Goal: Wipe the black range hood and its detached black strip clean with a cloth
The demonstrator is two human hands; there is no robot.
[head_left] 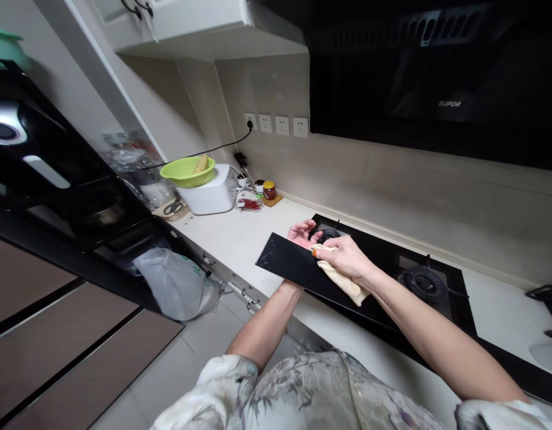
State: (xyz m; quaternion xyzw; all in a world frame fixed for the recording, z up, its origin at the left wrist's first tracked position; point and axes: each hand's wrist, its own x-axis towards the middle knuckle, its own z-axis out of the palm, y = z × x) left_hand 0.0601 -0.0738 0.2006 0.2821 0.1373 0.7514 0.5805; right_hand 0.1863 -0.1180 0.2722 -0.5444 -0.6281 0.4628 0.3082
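You stand in a home kitchen. A black glass gas hob (392,269) is set into a pale countertop (240,233), with a black range hood (437,77) marked SUPOR above it. A row of wall sockets (276,124) lines the tiled backsplash, and white wall cabinets (186,24) hang overhead. On the counter, a green bowl (187,171) sits on a white appliance (210,191), beside scissors (172,207) and a red-filled jar (269,190).
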